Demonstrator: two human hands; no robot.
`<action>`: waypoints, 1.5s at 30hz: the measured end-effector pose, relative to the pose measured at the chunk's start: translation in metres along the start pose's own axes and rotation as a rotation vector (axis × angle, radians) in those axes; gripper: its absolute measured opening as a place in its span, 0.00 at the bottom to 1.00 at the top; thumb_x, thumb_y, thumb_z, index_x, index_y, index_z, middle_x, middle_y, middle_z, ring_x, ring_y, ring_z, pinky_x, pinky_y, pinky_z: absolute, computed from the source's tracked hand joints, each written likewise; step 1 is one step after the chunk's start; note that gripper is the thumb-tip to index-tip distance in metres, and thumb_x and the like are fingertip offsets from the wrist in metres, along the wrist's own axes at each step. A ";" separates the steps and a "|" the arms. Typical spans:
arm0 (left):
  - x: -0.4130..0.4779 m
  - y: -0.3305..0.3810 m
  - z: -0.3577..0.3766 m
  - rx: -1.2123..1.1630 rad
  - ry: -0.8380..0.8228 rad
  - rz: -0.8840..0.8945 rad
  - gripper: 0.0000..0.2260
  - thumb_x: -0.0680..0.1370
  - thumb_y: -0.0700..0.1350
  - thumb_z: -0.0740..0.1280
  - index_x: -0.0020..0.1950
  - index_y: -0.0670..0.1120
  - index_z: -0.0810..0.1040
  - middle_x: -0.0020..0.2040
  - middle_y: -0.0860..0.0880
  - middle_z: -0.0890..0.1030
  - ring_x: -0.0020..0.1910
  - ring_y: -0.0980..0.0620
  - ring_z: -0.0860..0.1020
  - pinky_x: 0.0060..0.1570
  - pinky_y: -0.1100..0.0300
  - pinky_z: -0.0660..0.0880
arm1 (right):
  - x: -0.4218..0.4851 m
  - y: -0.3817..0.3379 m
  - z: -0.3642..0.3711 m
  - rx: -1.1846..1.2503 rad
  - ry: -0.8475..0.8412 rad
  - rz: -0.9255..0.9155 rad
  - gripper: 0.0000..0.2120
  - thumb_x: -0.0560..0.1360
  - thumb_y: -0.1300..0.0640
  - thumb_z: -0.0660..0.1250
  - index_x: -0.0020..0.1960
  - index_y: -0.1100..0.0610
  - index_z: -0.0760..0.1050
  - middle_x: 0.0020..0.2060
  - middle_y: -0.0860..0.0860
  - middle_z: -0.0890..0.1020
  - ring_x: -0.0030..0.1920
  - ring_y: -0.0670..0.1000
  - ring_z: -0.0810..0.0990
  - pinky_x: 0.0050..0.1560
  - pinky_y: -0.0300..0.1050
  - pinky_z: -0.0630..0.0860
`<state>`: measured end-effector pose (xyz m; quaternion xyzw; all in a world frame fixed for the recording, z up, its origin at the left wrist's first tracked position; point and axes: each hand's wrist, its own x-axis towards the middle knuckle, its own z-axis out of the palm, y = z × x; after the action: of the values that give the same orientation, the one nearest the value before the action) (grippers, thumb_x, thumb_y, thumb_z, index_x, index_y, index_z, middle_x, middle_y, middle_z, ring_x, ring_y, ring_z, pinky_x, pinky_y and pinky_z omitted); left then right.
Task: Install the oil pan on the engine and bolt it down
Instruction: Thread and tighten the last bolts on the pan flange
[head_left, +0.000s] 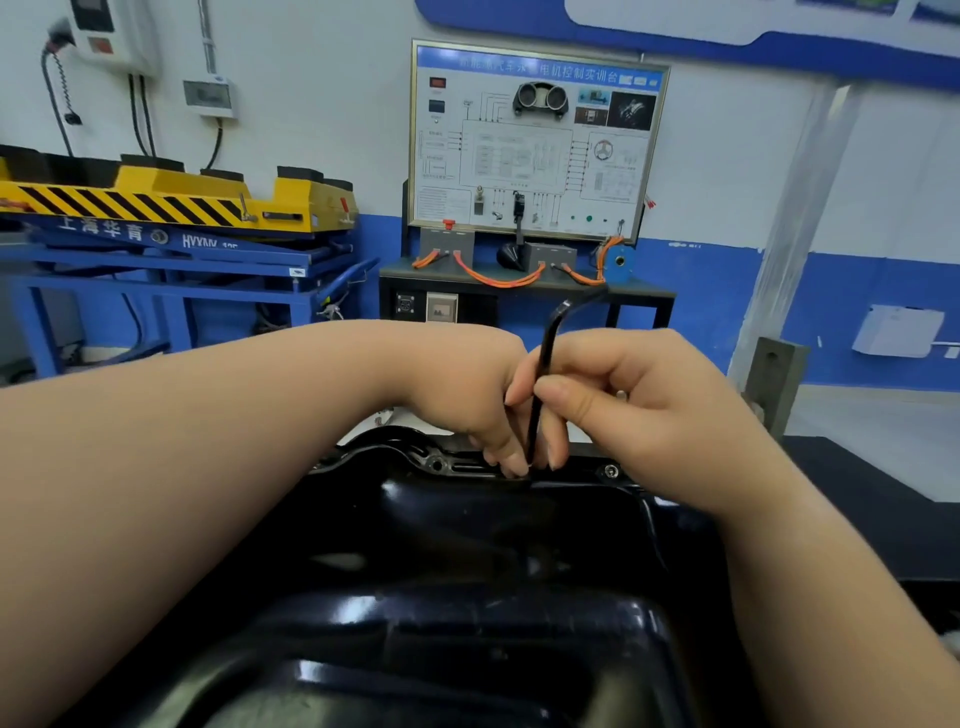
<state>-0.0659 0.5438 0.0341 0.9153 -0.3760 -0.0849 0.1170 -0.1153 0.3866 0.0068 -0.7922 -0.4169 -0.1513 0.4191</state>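
Left hand (467, 400) and right hand (644, 410) meet, fingers curled downward.

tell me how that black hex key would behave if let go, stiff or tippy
Probably stiff: the hex key is a thin dark bar, straight below a crisp bend. Likely light, since the right hand holds it with a fingertip pinch. Standing near upright with its tip at the oil pan rim, it would probably topple if released.

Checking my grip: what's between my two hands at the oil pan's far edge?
In the head view, a hex key stands nearly upright between the left hand and right hand, which pinches it, tip at the oil pan's flange.
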 end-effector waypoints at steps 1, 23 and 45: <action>0.001 0.000 0.000 -0.005 -0.002 0.007 0.03 0.71 0.41 0.73 0.43 0.47 0.82 0.43 0.47 0.84 0.42 0.49 0.81 0.37 0.71 0.72 | -0.001 0.003 0.004 -0.013 0.056 -0.014 0.08 0.74 0.59 0.61 0.43 0.49 0.77 0.23 0.49 0.77 0.28 0.46 0.77 0.39 0.37 0.75; -0.002 0.002 -0.002 -0.067 0.038 0.088 0.03 0.69 0.45 0.74 0.42 0.51 0.84 0.33 0.54 0.83 0.37 0.54 0.81 0.38 0.72 0.72 | -0.015 0.009 0.010 0.154 0.284 -0.110 0.07 0.75 0.63 0.63 0.48 0.54 0.77 0.33 0.40 0.78 0.25 0.38 0.74 0.28 0.25 0.65; -0.004 0.005 -0.004 -0.112 0.049 0.114 0.12 0.68 0.46 0.75 0.28 0.55 0.75 0.24 0.59 0.76 0.26 0.62 0.75 0.29 0.76 0.66 | -0.017 0.006 0.013 -0.049 0.349 -0.047 0.04 0.69 0.60 0.70 0.42 0.52 0.79 0.39 0.49 0.83 0.28 0.59 0.76 0.30 0.45 0.74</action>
<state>-0.0712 0.5438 0.0400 0.8863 -0.4190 -0.0766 0.1819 -0.1226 0.3863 -0.0145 -0.7540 -0.3523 -0.3064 0.4620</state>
